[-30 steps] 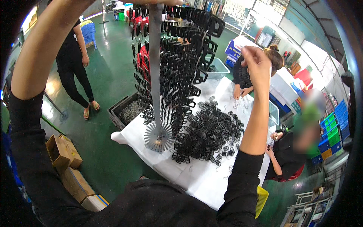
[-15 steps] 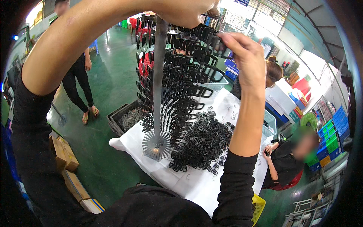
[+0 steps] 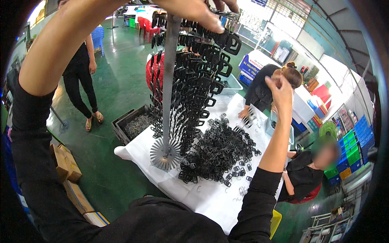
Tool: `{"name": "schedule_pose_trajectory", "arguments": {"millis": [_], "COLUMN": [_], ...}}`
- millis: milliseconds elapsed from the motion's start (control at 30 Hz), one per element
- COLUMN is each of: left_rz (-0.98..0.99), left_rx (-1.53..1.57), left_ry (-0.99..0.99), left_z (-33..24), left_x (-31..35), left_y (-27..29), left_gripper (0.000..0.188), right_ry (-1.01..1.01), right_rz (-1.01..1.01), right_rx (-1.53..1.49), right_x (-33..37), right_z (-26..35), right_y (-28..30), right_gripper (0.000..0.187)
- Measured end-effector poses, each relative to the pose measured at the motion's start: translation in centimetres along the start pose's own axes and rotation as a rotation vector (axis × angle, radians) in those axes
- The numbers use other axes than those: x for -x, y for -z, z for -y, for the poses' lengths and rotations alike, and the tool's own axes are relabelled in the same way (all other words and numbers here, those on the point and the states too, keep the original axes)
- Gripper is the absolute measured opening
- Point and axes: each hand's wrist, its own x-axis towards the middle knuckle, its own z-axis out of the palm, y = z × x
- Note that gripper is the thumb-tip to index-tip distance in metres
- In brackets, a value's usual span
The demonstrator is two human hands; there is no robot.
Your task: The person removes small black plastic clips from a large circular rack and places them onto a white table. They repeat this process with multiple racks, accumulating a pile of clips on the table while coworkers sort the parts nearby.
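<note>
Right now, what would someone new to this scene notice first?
A tall grey pole hung thick with black plastic buckles stands mid-picture on a white-covered table, the left hand on its top. At its foot lies a heap of loose buckles. The right hand is raised, apart from the pole.

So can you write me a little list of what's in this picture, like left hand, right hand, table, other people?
Left hand: grips the top of a tall rack hung with black plastic buckles.
Right hand: raised beside the rack, fingers pinched; nothing visible in it.
Table: white cover, pile of loose black buckles.
Other people: one standing, two at the table.
</note>
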Motion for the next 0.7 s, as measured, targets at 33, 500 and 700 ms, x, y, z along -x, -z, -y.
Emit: {"name": "schedule_pose_trajectory", "arguments": {"millis": [33, 500, 700], "left_rz": [-0.04, 0.115, 0.057], "left_rx": [-0.031, -0.137, -0.111], "left_ry": [-0.03, 0.248, 0.151], "left_z": [-0.6, -3.1, -3.2], "left_x": [-0.2, -2.8, -2.2], "left_y": [0.0, 0.8, 0.4], "left_gripper": [0.061, 0.046, 0.048], "right_ry": [-0.011, 0.107, 0.084], "right_rz": [-0.091, 0.147, 0.348], "right_rx": [-0.049, -0.942, -1.138], "right_x": [0.2, -1.3, -1.9], "right_z": [1.7, 14.6, 11.6], "right_y": [-0.2, -1.1, -0.1], "right_gripper": [0.032, 0.015, 0.016]}}
